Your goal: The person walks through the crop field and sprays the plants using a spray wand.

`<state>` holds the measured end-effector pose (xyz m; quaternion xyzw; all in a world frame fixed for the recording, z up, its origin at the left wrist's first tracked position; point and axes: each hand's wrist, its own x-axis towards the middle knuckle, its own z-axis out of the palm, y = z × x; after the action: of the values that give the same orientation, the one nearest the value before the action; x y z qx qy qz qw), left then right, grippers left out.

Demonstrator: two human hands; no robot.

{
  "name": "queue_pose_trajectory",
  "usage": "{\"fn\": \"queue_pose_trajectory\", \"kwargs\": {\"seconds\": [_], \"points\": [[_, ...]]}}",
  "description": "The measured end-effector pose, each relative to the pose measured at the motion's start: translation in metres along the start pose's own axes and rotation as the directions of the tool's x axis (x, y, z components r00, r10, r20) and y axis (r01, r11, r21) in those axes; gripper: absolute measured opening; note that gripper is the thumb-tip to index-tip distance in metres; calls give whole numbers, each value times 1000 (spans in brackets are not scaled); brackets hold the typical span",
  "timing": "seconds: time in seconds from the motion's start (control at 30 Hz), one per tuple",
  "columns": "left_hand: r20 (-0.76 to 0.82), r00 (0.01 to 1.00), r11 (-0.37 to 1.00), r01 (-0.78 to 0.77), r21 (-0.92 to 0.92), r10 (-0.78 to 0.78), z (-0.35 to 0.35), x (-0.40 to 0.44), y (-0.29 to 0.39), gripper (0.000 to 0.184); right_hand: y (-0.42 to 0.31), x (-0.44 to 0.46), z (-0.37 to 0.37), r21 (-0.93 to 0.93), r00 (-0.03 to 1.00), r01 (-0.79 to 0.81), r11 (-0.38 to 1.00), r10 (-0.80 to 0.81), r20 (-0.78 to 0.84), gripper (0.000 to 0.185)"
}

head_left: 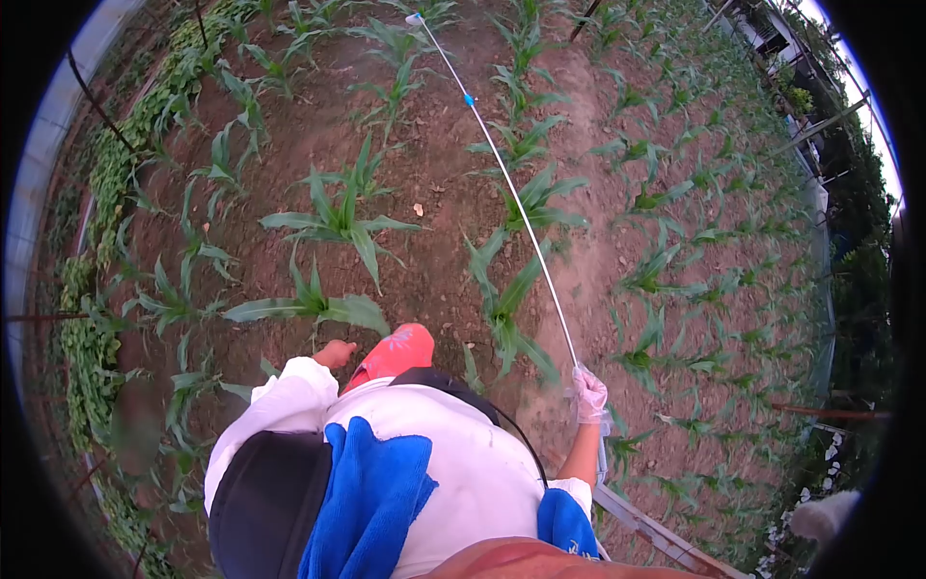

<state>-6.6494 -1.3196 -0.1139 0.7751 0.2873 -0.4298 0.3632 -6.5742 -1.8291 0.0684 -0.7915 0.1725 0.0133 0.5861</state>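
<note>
My right hand point(590, 394), in a thin clear plastic glove, is closed around the lower end of a long white spray wand point(526, 220). The wand reaches forward and slightly left over the plants, with a blue joint point(470, 99) partway along and a small white nozzle head point(415, 19) at its far end. My bare left hand point(335, 354) hangs low beside my red-clad knee point(400, 349), close to a young corn plant point(313, 301). Its thumb stands apart from the loosely bent fingers, and no object shows in it.
Rows of young corn point(342, 220) grow in reddish-brown soil point(439, 275) ahead and on both sides. Leafy vines point(92, 333) line the left edge near thin stakes. A bare strip of soil point(584, 183) runs right of the wand. A blue towel point(371, 497) hangs over my white shirt.
</note>
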Motion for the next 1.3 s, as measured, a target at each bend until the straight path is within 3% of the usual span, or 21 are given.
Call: {"fn": "queue_pose_trajectory", "kwargs": {"seconds": [0.03,0.13,0.2,0.3,0.37,0.47,0.53,0.57,0.63,0.73,0.87,1.0,1.07,1.13,1.2,1.23,1.27,1.3], "points": [[-37,967,960,-243,137,250,4,19,-26,38,10,-5,-4,25,1000,3,1000,-3,-4,18],[-34,981,960,-180,215,191,-16,-7,-7,39,22,-30,-17,65,998,-59,996,59,-3,18],[-68,955,933,-263,247,287,-19,-3,-1,38,16,-49,-16,82,992,-124,989,124,6,17],[-141,892,902,-429,41,430,-15,12,3,30,2,-88,-14,13,996,-58,998,58,-62,14],[-167,947,922,-308,-237,273,-2,-1,13,28,17,-108,-26,-49,993,-102,994,99,-57,15],[-148,953,863,-303,-405,265,11,-34,12,34,4,-144,-28,-127,990,-127,984,117,-81,16],[-105,957,887,-292,-357,272,21,-27,-22,24,1,-164,-31,-148,989,-116,982,100,-112,16],[-94,913,902,-407,-142,397,24,-28,-41,20,8,-174,-39,-174,984,-136,975,112,-140,17],[-56,853,854,-514,76,518,26,-30,-79,17,24,-188,-53,-202,978,-123,972,84,-189,18],[26,877,732,-417,539,480,25,-37,-138,13,35,-199,-58,-179,971,-138,974,98,-217,15],[56,866,677,-428,598,497,20,-52,-183,13,25,-201,-50,-198,964,-173,965,124,-237,17],[3,898,762,-375,528,440,-1,-55,-178,18,44,-205,-52,-209,964,-185,960,136,-229,19],[-27,818,622,-415,664,575,3,-30,-181,23,31,-214,-49,-232,972,-170,958,124,-201,17],[-35,961,927,-256,275,276,-5,-53,-133,25,33,-223,-54,-254,968,-236,938,204,-147,15],[-82,825,722,-435,538,559,5,-36,-128,29,63,-233,-67,-290,982,-173,941,142,-124,13],[-77,831,727,-433,533,551,13,-32,-125,29,72,-240,-72,-277,983,-174,945,149,-108,11],[-152,908,916,-368,161,391,20,-33,-114,30,74,-245,-70,-279,983,-176,944,152,-106,11],[-155,965,940,-242,-240,209,27,-34,-108,32,76,-250,-70,-295,986,-133,946,97,-134,17]]}}
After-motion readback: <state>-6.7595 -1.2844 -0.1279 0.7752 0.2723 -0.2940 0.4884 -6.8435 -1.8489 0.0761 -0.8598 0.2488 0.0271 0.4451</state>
